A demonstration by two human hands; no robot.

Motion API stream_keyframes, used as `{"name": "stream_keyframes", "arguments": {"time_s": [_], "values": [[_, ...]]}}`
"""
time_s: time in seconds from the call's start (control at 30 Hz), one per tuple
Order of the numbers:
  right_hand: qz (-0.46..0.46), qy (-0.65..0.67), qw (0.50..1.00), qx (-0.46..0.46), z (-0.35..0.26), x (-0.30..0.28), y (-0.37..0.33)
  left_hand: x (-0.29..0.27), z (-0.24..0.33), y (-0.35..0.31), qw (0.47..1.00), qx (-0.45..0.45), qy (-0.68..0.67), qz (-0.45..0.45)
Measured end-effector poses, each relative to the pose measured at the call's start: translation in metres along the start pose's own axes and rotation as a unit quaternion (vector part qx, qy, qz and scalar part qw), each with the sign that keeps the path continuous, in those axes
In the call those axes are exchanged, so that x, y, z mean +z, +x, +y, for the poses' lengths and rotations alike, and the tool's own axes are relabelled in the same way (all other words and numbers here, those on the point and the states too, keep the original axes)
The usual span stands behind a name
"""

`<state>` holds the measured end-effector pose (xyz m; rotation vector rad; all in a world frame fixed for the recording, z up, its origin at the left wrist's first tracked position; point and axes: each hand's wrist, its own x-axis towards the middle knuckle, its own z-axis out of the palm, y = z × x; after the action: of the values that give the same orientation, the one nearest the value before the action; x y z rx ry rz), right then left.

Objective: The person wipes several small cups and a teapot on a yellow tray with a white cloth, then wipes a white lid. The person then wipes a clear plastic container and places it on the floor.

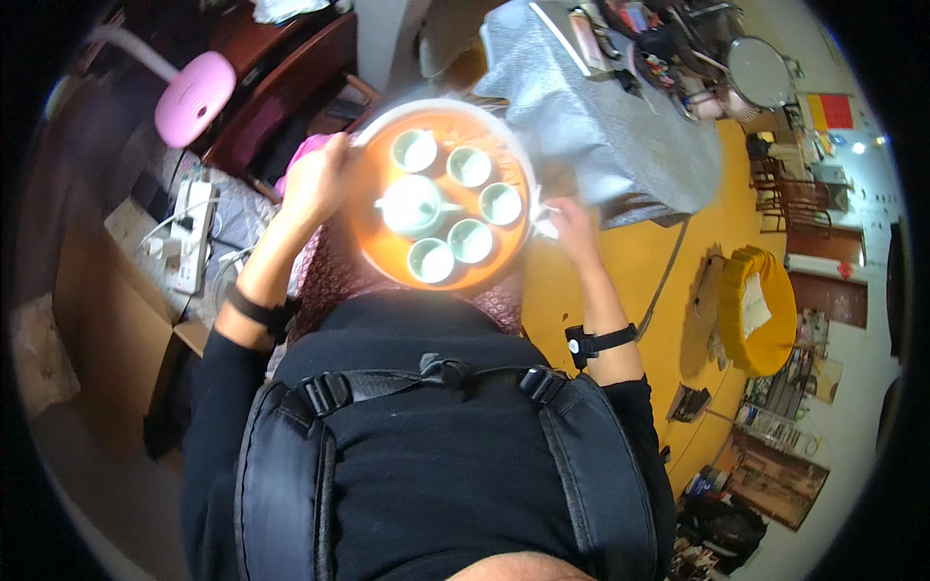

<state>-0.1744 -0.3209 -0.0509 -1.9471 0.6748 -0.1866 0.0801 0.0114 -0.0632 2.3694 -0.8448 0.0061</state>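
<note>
Holds a round orange tray (376, 238) over the lap (323, 274), without a long axis, bearing a pale teapot (411, 206) and five cups (471, 242), right of the left hand (318, 180), left of the right hand (575, 229), equally near both. Curls left fingers at one rim, tips hidden, cannot tell whether clamped; pinches white material (545, 224) with right fingers at the other. Seems blocked beyond the right hand by a silver-covered table (605, 160), with a power strip (191, 237) leftward
</note>
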Motion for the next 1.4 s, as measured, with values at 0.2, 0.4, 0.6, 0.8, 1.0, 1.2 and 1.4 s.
{"name": "stream_keyframes", "arguments": {"time_s": [0.2,0.4,0.6,0.8,1.0,1.2,1.4], "values": [[-0.032,0.108,0.993,0.049,0.001,0.021,0.005,0.003,-0.019,-0.015,0.843,-0.248,-0.454,-0.146],[-0.013,0.099,0.995,0.000,0.012,0.038,0.013,-0.006,-0.010,-0.014,0.841,-0.214,-0.456,-0.200],[0.018,0.009,0.999,-0.034,0.018,0.034,0.020,0.004,-0.009,-0.029,0.869,-0.197,-0.421,-0.169],[0.068,-0.143,0.969,-0.189,-0.007,0.027,0.045,0.009,0.000,-0.034,0.884,-0.193,-0.410,-0.114],[0.078,-0.209,0.946,-0.235,-0.006,0.032,0.054,0.017,-0.005,-0.037,0.892,-0.175,-0.410,-0.077],[0.110,-0.243,0.936,-0.232,-0.016,0.031,0.045,0.022,-0.012,-0.036,0.885,-0.185,-0.412,-0.113],[0.035,-0.267,0.959,-0.086,-0.058,0.025,0.065,0.021,-0.014,-0.034,0.893,-0.187,-0.392,-0.117]]}}
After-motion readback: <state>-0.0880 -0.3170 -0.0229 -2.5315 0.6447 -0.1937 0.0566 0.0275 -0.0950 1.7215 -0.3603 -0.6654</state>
